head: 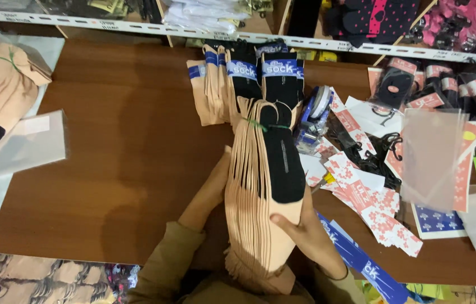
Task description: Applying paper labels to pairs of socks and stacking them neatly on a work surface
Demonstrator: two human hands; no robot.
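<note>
a brown table [125, 169] below stocked shelves. a tall stack of beige socks [260, 191] stands lengthwise away from the person, clasped between left hand [211, 188] and right hand [305, 228], before banded sock pairs [249, 84].

Lying spread on the brown worktop [119, 169]: banded sock pairs [249, 79], pink-and-white paper labels [361, 197], a tape dispenser [318, 110], clear plastic bags [432, 157].

On the table [108, 169], the sock bundle [263, 186] stands at centre. Banded sock pairs [249, 79] lie at twelve o'clock, paper labels [373, 208] at three o'clock, and a plastic bag [18, 146] at nine o'clock.
</note>
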